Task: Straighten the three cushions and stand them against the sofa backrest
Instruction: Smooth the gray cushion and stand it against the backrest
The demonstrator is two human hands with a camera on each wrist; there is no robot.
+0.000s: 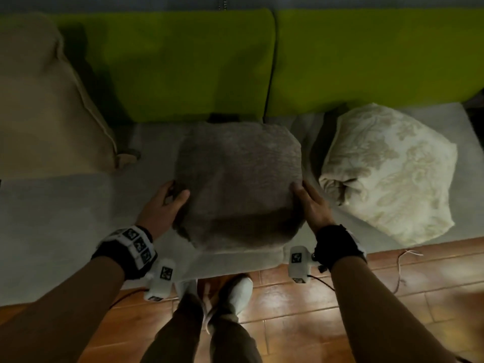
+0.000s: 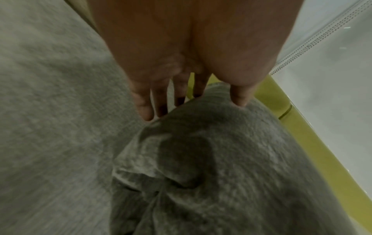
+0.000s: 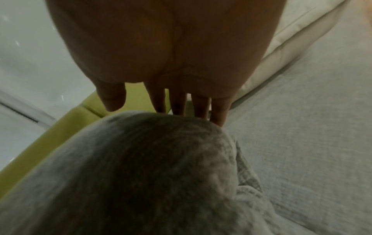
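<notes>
A grey-brown cushion [image 1: 235,184] lies flat on the middle of the sofa seat, its far edge near the green backrest [image 1: 183,61]. My left hand [image 1: 176,192] holds its left edge, thumb pressing into the top [image 2: 239,101] and fingers [image 2: 145,109] down its side. My right hand [image 1: 301,189] lies against its right edge with straight fingers [image 3: 201,109]. A cream floral cushion [image 1: 387,174] lies crumpled on the seat to the right. On the left, a beige cushion [image 1: 44,100] leans up at the sofa's end.
A grey cover [image 1: 65,218] drapes the seat. Brown floor tiles [image 1: 340,284] run along the sofa's front edge, where my feet [image 1: 235,289] stand. A thin cable [image 1: 400,268] trails on the floor at the right.
</notes>
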